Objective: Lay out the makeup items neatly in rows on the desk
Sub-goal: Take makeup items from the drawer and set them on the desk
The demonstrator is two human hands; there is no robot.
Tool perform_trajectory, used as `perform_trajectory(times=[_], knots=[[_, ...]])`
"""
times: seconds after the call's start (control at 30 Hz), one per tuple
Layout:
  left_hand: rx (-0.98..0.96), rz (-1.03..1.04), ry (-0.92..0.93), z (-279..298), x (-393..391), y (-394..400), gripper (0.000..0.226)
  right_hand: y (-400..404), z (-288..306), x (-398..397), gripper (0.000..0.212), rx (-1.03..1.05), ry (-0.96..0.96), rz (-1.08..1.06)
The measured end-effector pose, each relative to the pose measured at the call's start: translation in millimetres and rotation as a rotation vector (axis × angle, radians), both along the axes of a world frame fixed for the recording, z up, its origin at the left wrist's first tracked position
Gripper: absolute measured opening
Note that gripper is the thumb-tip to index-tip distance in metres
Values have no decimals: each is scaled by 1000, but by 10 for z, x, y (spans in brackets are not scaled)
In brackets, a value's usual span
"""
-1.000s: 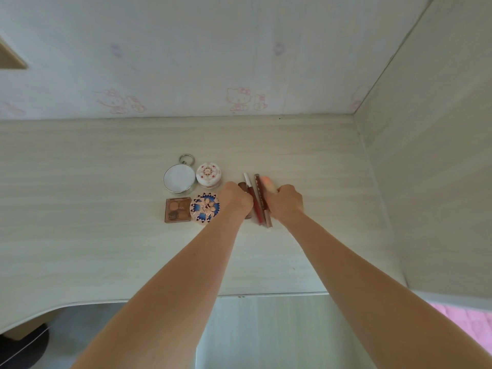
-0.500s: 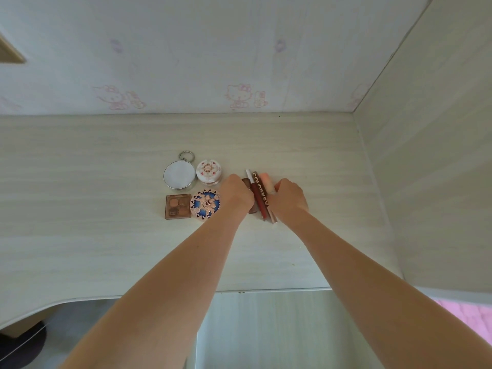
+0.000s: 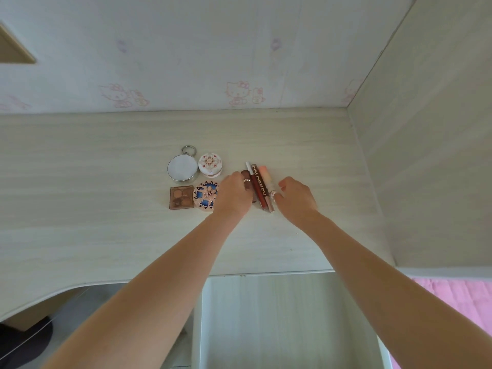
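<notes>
Several slim tubes lie side by side on the pale wooden desk (image 3: 106, 182): a brown lipstick (image 3: 246, 185), a thin white pen (image 3: 249, 168), a dark red lettered lip gloss (image 3: 258, 186) and a peach tube (image 3: 265, 176). My left hand (image 3: 235, 195) rests its fingertips against the brown lipstick on the bundle's left. My right hand (image 3: 296, 198) sits just right of the peach tube with relaxed fingers, its thumb tip touching the tube's lower end. Left of them lie a silver round mirror (image 3: 182, 168), a white patterned compact (image 3: 210, 165), a brown eyeshadow palette (image 3: 181, 197) and a blue flower compact (image 3: 205, 195).
A wall with cartoon cat prints (image 3: 239, 62) closes the back and a side panel (image 3: 426, 155) closes the right. The desk's front edge (image 3: 266, 274) runs below my forearms, curving down at the left. A pink cloth (image 3: 458, 296) shows at the lower right.
My right hand has drawn back to the right off the tubes, uncovering the peach tube. The tubes now lie closer together and parallel. My left hand has stayed at their left side.
</notes>
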State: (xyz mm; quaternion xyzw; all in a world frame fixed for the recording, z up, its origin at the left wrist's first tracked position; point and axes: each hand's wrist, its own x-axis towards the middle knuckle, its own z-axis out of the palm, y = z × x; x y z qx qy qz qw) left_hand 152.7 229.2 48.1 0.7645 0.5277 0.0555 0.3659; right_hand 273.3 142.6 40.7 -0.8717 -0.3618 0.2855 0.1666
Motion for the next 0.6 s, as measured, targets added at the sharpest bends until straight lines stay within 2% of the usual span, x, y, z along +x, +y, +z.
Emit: perform_trajectory(times=[0.3,0.6], knots=[[194,-218,-13,59,-608,-585,35,-833,72,-354,35,109,-112,71],[238,-208,58,-125,-1291,-1795,38,-2048,-70,-753,35,81,-61,192]])
